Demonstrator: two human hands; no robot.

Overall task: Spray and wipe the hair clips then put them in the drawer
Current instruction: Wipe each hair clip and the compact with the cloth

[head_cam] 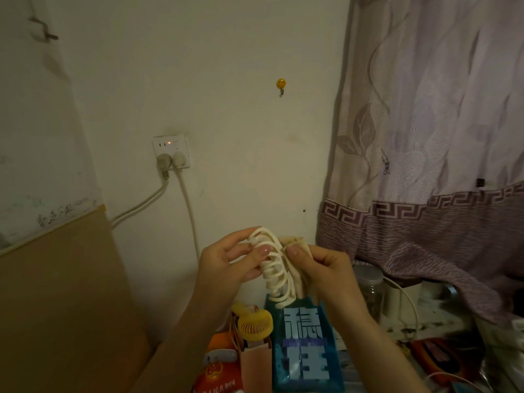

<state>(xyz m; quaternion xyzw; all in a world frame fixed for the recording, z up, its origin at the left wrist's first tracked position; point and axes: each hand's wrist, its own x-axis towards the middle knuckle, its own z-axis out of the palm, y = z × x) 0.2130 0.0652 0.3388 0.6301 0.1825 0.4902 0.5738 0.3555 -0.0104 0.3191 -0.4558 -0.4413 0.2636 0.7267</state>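
A large cream claw hair clip [274, 268] with long curved teeth is held up in front of the wall. My left hand [226, 262] grips its upper end, thumb across the teeth. My right hand [320, 268] pinches a beige cloth [295, 245] and presses it against the clip's right side. No spray bottle or drawer is in view.
Below the hands stand a blue paper bag with white characters [306, 350], a yellow mini fan [255, 324] and a red booklet [218, 375]. A glass jar [368, 290] and a cable sit at right under a patterned curtain [425, 137]. Plugs hang from a wall socket [171, 151]. Cardboard [62, 293] leans at left.
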